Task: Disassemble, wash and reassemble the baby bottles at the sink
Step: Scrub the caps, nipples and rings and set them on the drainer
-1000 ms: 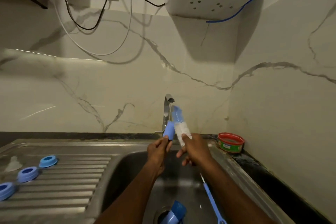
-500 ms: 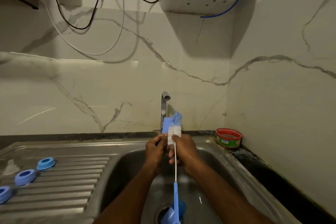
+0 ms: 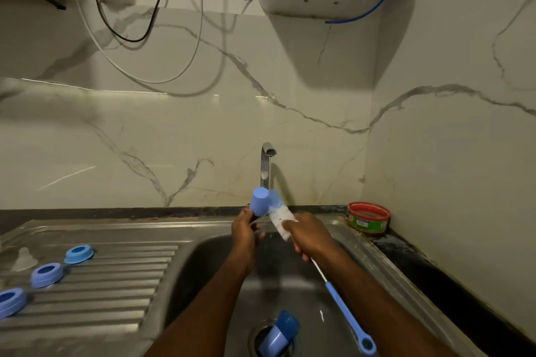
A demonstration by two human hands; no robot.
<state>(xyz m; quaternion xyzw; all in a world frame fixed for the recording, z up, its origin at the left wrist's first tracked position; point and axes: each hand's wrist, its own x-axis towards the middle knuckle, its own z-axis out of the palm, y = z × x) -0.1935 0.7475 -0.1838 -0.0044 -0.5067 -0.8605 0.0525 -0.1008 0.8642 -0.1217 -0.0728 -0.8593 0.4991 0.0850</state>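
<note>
Over the sink: we hold both hands above the steel basin [image 3: 203,266], just in front of the tap [image 3: 265,165].
Left hand: our left hand [image 3: 245,233] has its fingers curled round the lower end of a blue bottle cap [image 3: 260,201], which points up and away from us.
Right hand: our right hand [image 3: 309,236] grips the bottle brush [image 3: 343,306] just below its white bristles; the bristle head touches the cap's side, and the blue handle slants down towards our right.
What changed: half a second ago the brush handle hung almost straight down between our wrists, with the bristles tucked against the cap. Now the handle has swung out to the right and the cap stands clear of the bristles.
What that means: we judge this to be mid-scrub on one cap, so the washing stage is under way and nothing is yet reassembled.
Water: whether the tap is running cannot be told.
In the basin: another blue bottle part [image 3: 280,333] lies over the drain.
On the draining board: three blue collar rings [image 3: 46,274] sit in a row at our left, with a clear teat [image 3: 24,258] beside them.
Far corner: a red-rimmed tub [image 3: 368,216] sits on the desk by the wall.
</note>
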